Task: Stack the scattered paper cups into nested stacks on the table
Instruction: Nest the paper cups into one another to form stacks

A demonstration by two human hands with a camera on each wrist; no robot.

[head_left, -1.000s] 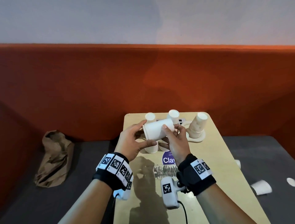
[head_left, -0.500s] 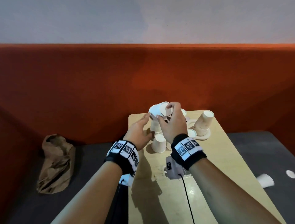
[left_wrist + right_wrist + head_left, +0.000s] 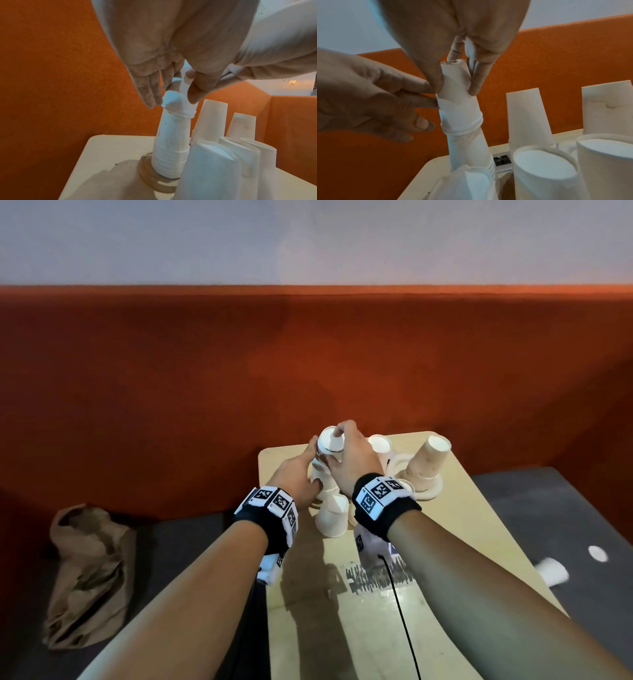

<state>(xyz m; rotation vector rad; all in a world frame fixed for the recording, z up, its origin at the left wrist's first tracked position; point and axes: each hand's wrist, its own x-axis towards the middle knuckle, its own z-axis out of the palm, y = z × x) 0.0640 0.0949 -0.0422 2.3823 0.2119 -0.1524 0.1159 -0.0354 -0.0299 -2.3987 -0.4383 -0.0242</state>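
A white paper cup [image 3: 329,441] sits upside down on top of a tall nested stack [image 3: 169,146] at the table's back left. My right hand [image 3: 455,89] pinches this top cup [image 3: 458,102] between thumb and fingers. Straight fingers [image 3: 426,93] of my left hand [image 3: 303,472] touch the cup's side, the thumb hovering near its rim. A second stack [image 3: 426,465] stands tilted at the back right. Single upturned cups [image 3: 331,517] stand close in front, partly hidden by my wrists.
The stack stands on a round wooden coaster [image 3: 147,174] near the table's back left corner [image 3: 265,455]. The orange backrest is right behind. A brown paper bag [image 3: 85,573] lies on the grey seat left; a loose cup [image 3: 552,571] lies on the seat right. A black cable [image 3: 402,621] crosses the table.
The cup, held sideways in both hands a second ago, was turned upside down and carried back to the stack's top. Both hands moved away from me with it.
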